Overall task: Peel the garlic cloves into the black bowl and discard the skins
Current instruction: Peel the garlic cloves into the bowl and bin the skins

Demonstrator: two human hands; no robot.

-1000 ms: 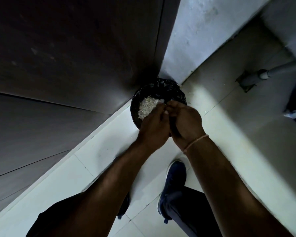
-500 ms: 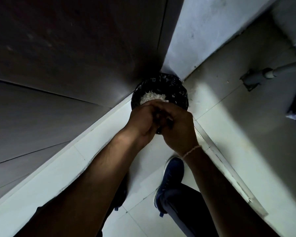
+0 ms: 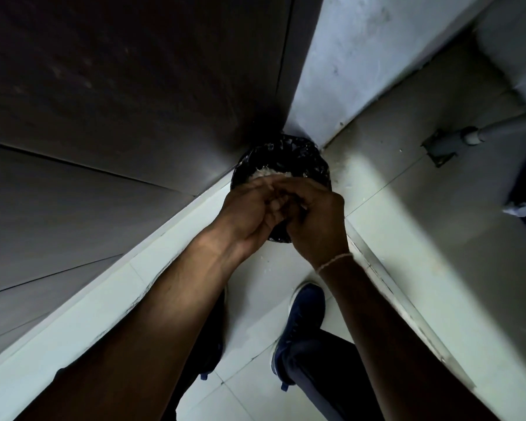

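While my left hand (image 3: 249, 208) and right hand (image 3: 313, 220) curl together over the bin (image 3: 301, 153) at twelve o'clock, I cannot tell what they pinch; skins (image 3: 268, 172), papery and light, probably need fingertip brushing.

No readable text anywhere in view

Nothing carries a legible word, number, brand or sign: not the round black bin lined with glossy plastic (image 3: 304, 153) just beyond the hands, nor the dark blue lace-up shoe (image 3: 301, 323) below them (its surface is plain and dim), nor the grey plastic pipe (image 3: 498, 129) off to the right.
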